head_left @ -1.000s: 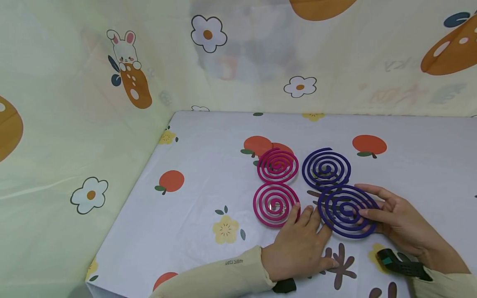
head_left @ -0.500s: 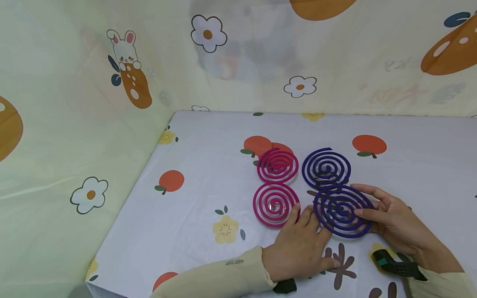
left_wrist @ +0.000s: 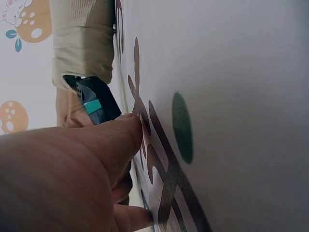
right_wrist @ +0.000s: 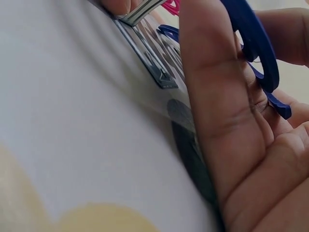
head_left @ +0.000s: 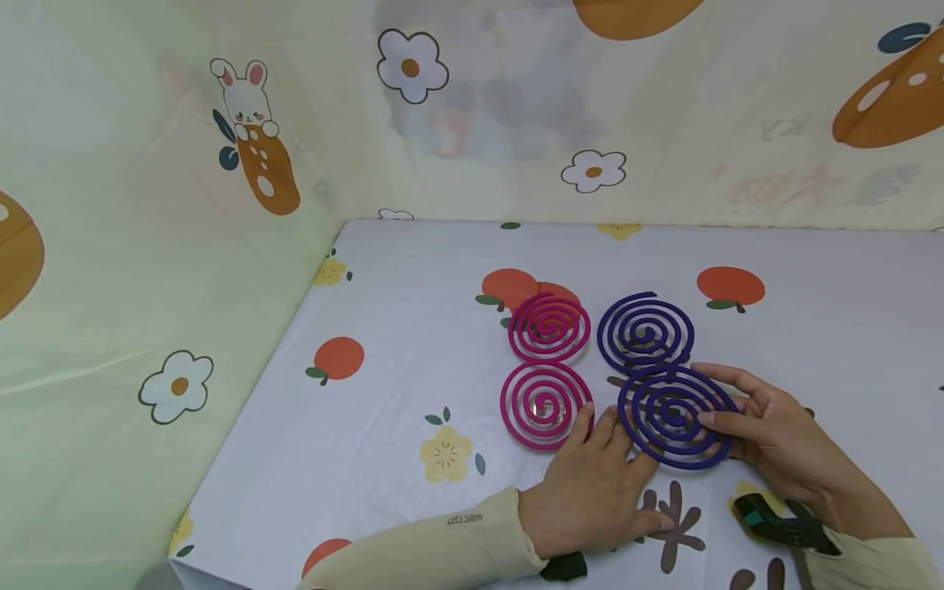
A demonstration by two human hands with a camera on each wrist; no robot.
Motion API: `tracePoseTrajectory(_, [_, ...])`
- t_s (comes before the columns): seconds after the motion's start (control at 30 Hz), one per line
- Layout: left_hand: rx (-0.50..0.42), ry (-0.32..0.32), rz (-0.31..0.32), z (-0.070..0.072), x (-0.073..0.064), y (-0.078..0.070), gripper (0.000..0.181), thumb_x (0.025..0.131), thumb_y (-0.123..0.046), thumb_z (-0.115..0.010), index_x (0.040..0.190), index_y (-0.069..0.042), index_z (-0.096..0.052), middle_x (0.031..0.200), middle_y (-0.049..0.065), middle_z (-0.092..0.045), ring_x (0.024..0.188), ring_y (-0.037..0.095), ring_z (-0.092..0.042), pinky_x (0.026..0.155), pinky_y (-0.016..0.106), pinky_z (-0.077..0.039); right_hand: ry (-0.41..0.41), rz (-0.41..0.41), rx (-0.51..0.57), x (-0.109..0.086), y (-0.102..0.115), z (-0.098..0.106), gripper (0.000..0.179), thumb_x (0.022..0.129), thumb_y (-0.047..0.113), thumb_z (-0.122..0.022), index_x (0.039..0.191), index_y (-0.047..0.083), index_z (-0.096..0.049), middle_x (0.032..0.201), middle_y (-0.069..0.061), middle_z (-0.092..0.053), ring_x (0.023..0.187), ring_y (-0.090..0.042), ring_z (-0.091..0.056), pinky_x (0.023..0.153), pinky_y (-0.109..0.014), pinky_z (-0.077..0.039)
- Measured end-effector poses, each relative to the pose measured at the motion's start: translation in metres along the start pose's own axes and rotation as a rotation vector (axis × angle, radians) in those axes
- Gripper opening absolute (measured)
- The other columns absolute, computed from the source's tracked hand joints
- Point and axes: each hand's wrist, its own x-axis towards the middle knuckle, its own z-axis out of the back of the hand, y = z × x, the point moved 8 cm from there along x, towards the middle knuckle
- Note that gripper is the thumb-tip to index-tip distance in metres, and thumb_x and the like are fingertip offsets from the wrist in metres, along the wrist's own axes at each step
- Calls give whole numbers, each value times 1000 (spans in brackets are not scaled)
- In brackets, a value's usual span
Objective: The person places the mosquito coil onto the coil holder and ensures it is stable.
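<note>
Between the right hand's point(head_left: 778, 442) thumb and fingers is the right edge of a dark blue mosquito coil point(head_left: 673, 413). This coil is at the front right, with its far edge at the near edge of another blue mosquito coil point(head_left: 646, 333). The left hand point(head_left: 593, 483) lies palm down with fingers extended, between the front blue coil and a pink mosquito coil point(head_left: 546, 401); one fingertip touches the pink coil's edge. In the right wrist view, a fingertip touches a metal stand point(right_wrist: 142, 11) low under the blue coil. The left fingertips beside the blue coil are partly hidden.
A second pink mosquito coil point(head_left: 548, 328) lies behind the front pink one. The table point(head_left: 398, 328) has a white cloth printed with fruit and flowers. Its left edge slants toward the front. A patterned curtain point(head_left: 487, 106) hangs behind and at the left.
The right hand has shifted slightly left, carrying the front blue mosquito coil with it, and is nearly still over the last half second. The left hand stays in place.
</note>
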Motion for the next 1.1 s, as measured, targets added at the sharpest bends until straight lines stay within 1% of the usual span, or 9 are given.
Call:
tracePoseTrajectory(0.27, [2, -1, -1, -1, 0, -1, 92, 95, -83, -32, 169, -30, -15, 175, 5, -15, 160, 28, -16, 128, 52, -11, -35, -14, -39, 2, -2, 0, 55, 104, -11, -50, 144, 25, -54, 123, -3, -76, 98, -20, -76, 83, -34, -62])
tracePoseTrajectory(0.4, [4, -4, -1, -1, 0, -1, 93, 95, -83, -32, 169, -30, -13, 175, 4, -12, 160, 28, -15, 128, 52, -10, -68, -29, -67, 2, -3, 0, 52, 104, -9, -53, 143, 26, -53, 121, -3, -76, 95, -20, -76, 81, -34, -63])
tracePoseTrajectory(0.47, [6, -19, 0, -1, 0, -2, 94, 95, -83, -32, 169, -29, -12, 175, 5, -11, 160, 29, -15, 128, 52, -11, -91, -38, -83, 3, -2, 0, 50, 104, -8, -55, 141, 26, -53, 118, -4, -77, 93, -20, -77, 81, -34, -63])
tracePoseTrajectory(0.57, [3, -37, 0, 0, -1, -2, 96, 95, -83, -33, 169, -27, -9, 176, 6, -10, 160, 29, -14, 128, 52, -12, -123, -51, -99, 3, -2, 0, 47, 103, -6, -57, 138, 26, -53, 117, -2, -78, 96, -19, -77, 81, -33, -63])
tracePoseTrajectory(0.7, [-12, -34, 0, 0, -1, -2, 97, 95, -83, -34, 169, -27, -6, 176, 5, -6, 161, 29, -10, 128, 52, -11, -158, -64, -106, 3, -1, 1, 44, 103, -5, -59, 134, 25, -54, 115, 1, -78, 99, -17, -76, 81, -32, -62])
tracePoseTrajectory(0.8, [-20, -28, 0, 0, 0, -2, 96, 95, -83, -34, 169, -28, -7, 176, 5, -4, 161, 29, -8, 128, 53, -11, -180, -73, -133, 3, -1, 2, 43, 103, -3, -61, 134, 26, -55, 112, 0, -79, 96, -17, -77, 79, -30, -62])
tracePoseTrajectory(1.0, [-12, -30, 0, 0, -1, -2, 97, 94, -83, -34, 169, -28, -7, 176, 5, -1, 162, 29, -2, 128, 53, -11, -169, -74, -252, 1, -1, 0, 52, 102, -1, -63, 142, 30, -53, 109, -3, -79, 92, -17, -76, 78, -29, -62])
tracePoseTrajectory(1.1, [-10, -27, -1, 0, -1, -2, 98, 94, -84, -33, 169, -28, -5, 176, 5, 0, 162, 30, -2, 128, 53, -11, -152, -62, -279, 1, 0, -2, 56, 101, -2, -64, 145, 30, -51, 108, -5, -79, 92, -18, -76, 78, -29, -62])
